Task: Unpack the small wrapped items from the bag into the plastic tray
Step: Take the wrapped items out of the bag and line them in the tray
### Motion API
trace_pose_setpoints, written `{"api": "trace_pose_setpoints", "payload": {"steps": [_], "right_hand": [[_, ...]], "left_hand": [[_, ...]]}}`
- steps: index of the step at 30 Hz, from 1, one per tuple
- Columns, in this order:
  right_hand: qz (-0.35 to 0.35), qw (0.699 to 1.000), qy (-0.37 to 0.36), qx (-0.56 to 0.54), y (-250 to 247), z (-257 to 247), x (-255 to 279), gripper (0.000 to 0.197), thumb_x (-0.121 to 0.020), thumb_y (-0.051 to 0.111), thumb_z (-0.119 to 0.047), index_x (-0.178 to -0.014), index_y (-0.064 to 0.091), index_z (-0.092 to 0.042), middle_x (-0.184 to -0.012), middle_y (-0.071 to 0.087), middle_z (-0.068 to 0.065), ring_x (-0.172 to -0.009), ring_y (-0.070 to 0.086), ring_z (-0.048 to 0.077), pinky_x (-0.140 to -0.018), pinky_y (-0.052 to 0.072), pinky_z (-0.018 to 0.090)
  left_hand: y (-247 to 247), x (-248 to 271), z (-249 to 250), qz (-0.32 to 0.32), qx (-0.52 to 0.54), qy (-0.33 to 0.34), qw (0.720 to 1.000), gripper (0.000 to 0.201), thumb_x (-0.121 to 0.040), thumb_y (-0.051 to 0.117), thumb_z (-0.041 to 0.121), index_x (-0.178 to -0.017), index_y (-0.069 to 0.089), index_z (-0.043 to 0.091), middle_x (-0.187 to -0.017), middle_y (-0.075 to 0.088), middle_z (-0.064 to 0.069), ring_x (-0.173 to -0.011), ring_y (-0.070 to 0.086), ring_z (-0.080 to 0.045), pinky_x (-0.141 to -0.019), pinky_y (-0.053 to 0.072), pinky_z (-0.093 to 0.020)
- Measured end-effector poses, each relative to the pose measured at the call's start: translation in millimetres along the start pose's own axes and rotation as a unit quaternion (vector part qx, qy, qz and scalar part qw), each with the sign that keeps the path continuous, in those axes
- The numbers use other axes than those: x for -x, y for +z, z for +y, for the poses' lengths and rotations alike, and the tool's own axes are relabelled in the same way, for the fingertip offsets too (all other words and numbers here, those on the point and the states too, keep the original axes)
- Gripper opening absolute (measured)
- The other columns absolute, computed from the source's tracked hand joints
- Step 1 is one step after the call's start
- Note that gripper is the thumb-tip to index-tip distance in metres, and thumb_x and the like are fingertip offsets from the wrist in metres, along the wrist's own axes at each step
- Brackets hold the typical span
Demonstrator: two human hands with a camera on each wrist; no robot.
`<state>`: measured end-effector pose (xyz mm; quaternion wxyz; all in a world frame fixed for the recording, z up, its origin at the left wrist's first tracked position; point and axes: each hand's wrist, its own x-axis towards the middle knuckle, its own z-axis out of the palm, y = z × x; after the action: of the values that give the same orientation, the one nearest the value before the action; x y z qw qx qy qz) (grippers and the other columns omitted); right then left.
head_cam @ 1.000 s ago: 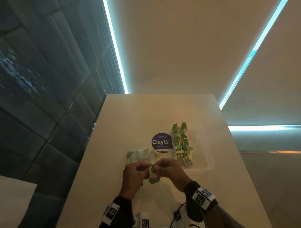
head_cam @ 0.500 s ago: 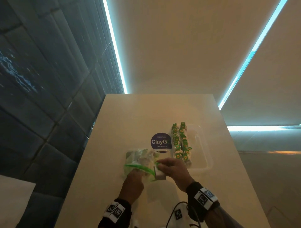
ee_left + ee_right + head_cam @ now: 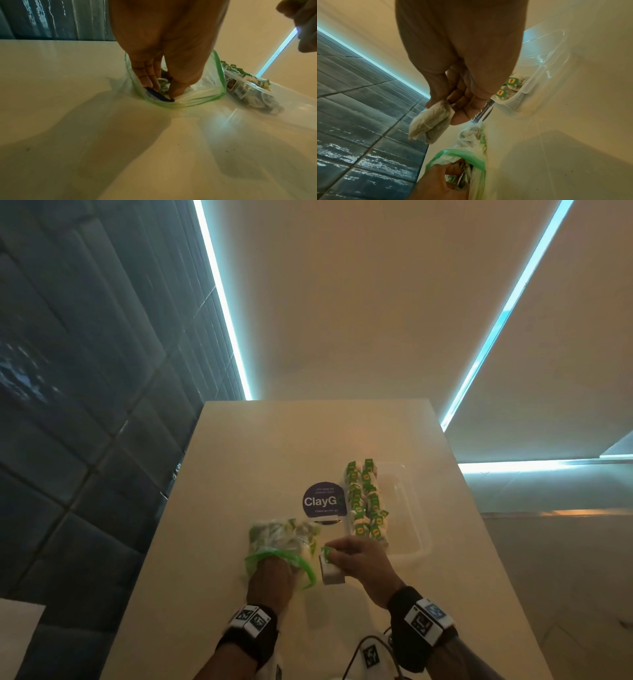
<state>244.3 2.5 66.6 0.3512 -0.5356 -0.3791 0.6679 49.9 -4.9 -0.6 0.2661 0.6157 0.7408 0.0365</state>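
A clear zip bag (image 3: 284,537) with a green rim (image 3: 180,105) lies on the table, still holding several green-and-white wrapped tea bags. My left hand (image 3: 270,577) is pushed into its mouth; fingers (image 3: 148,79) and thumb reach straight down among the items, tips apart. Just right of the bag, my right hand (image 3: 337,558) pinches one tea bag (image 3: 431,125), which hangs below the fingers, above the table. The clear plastic tray (image 3: 421,546) stands to the right, with two rows of tea bags (image 3: 364,501) along its left side.
A round dark "ClayG" sticker (image 3: 323,499) sits on the table between bag and tray. The tray's right half (image 3: 404,508) holds nothing. A dark tiled wall (image 3: 85,405) runs past the table's left edge. Cables (image 3: 370,652) lie at the near edge.
The hands, together at the bag's mouth a second ago, have parted. My left hand went inside the bag; my right hand drew one tea bag out to the right.
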Motion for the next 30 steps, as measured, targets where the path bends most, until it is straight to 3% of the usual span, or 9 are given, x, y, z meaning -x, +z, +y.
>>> {"api": "trace_pose_setpoints", "payload": {"steps": [4, 9, 13, 17, 19, 25, 30], "right_hand": [[0.004, 1.000, 0.003, -0.002, -1, 0, 0, 0.018, -0.088, 0.065, -0.001, -0.105, 0.068, 0.003, -0.107, 0.069, 0.023, -0.102, 0.066, 0.037, -0.089, 0.057, 0.046], [0.003, 1.000, 0.003, -0.002, 3, -1, -2, 0.017, -0.087, 0.066, -0.001, -0.104, 0.069, 0.001, -0.106, 0.070, 0.021, -0.104, 0.066, 0.038, -0.089, 0.056, 0.047], [0.000, 1.000, 0.006, -0.009, 5, 1, -4, 0.018, -0.087, 0.066, 0.000, -0.104, 0.069, 0.003, -0.108, 0.069, 0.024, -0.104, 0.065, 0.040, -0.090, 0.055, 0.051], [-0.005, 1.000, 0.008, 0.006, 9, 4, -5, 0.019, -0.087, 0.066, -0.001, -0.105, 0.069, 0.003, -0.106, 0.070, 0.023, -0.102, 0.066, 0.037, -0.088, 0.057, 0.046], [-0.008, 1.000, 0.009, 0.011, 10, 5, -5, 0.019, -0.087, 0.067, -0.002, -0.105, 0.069, 0.003, -0.106, 0.070, 0.023, -0.103, 0.066, 0.039, -0.088, 0.057, 0.047], [-0.005, 1.000, 0.005, 0.009, 9, 2, -2, 0.016, -0.088, 0.066, -0.002, -0.103, 0.070, 0.001, -0.107, 0.069, 0.024, -0.104, 0.065, 0.040, -0.090, 0.055, 0.050], [0.004, 1.000, 0.002, 0.004, 7, 2, -1, 0.017, -0.087, 0.067, -0.003, -0.103, 0.070, 0.002, -0.103, 0.071, 0.021, -0.095, 0.068, 0.031, -0.085, 0.057, 0.045]], "left_hand": [[3, -5, -7, 0.005, -0.002, -0.019, 1.000, 0.034, -0.093, 0.056, 0.035, -0.115, 0.066, 0.010, -0.121, 0.066, -0.010, -0.115, 0.060, -0.024, -0.095, 0.045, -0.030], [-4, -6, -8, 0.017, -0.006, -0.037, 0.999, 0.024, -0.096, 0.050, 0.021, -0.106, 0.067, 0.008, -0.113, 0.068, -0.010, -0.107, 0.063, -0.025, -0.087, 0.048, -0.030], [-7, -1, -8, 0.046, -0.003, -0.026, 0.999, 0.021, -0.093, 0.051, 0.023, -0.099, 0.067, 0.012, -0.107, 0.068, -0.009, -0.102, 0.063, -0.027, -0.081, 0.049, -0.033], [-1, 2, -13, 0.040, -0.012, -0.031, 0.999, 0.030, -0.090, 0.055, 0.021, -0.115, 0.062, 0.007, -0.126, 0.057, -0.012, -0.117, 0.055, -0.029, -0.096, 0.045, -0.034], [1, 1, -14, 0.031, -0.018, -0.036, 0.999, 0.032, -0.090, 0.056, 0.020, -0.117, 0.061, 0.004, -0.128, 0.055, -0.015, -0.119, 0.055, -0.031, -0.097, 0.044, -0.034], [-7, -3, -18, 0.030, -0.055, -0.038, 0.997, 0.027, -0.092, 0.054, 0.027, -0.111, 0.066, 0.014, -0.120, 0.064, -0.006, -0.113, 0.061, -0.025, -0.091, 0.050, -0.035], [-11, 0, -17, 0.033, -0.059, -0.037, 0.997, 0.027, -0.093, 0.051, 0.032, -0.105, 0.065, 0.012, -0.116, 0.064, -0.007, -0.110, 0.061, -0.025, -0.087, 0.049, -0.035]]}}
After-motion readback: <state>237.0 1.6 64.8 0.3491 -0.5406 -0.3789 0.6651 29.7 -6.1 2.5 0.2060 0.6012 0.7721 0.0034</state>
